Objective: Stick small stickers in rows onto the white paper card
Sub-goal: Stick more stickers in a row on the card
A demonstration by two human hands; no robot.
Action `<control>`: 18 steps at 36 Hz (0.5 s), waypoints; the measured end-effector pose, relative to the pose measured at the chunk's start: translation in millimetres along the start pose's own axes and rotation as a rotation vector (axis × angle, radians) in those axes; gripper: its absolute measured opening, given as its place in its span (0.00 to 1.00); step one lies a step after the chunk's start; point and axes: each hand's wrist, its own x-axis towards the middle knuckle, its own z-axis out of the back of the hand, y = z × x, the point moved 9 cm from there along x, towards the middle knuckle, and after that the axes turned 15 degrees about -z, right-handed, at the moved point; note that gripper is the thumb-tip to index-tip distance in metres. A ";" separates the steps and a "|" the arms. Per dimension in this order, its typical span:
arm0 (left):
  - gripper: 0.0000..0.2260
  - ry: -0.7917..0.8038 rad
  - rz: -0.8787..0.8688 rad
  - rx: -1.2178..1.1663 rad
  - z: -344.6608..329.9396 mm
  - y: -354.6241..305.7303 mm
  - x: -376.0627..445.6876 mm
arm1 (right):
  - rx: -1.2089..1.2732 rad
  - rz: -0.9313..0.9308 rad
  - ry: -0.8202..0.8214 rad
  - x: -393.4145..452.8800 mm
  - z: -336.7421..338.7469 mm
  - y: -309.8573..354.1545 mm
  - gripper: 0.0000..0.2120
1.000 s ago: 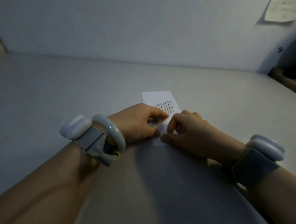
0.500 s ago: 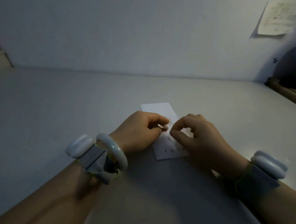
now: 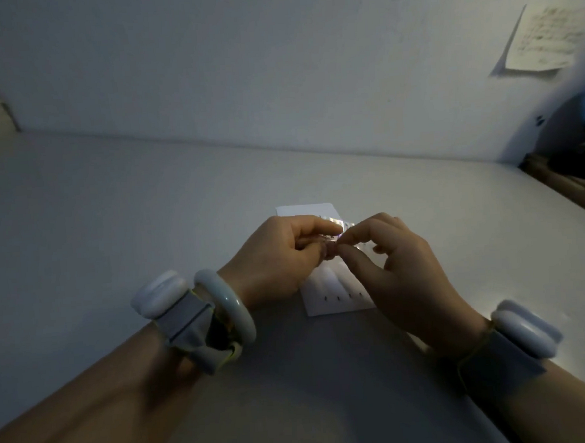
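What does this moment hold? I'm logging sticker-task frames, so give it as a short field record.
surface: grey table
white card: flat on the table, one row of small dark stickers near its near edge
left hand: holds a shiny sticker sheet above the card
right hand: thumb and forefinger pinching at the sheet's edge
wall: paper note upper right
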 end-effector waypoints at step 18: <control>0.17 0.080 -0.055 0.123 -10.6 -2.8 -3.6 | -0.056 -0.005 -0.012 1.0 -2.3 -4.2 0.06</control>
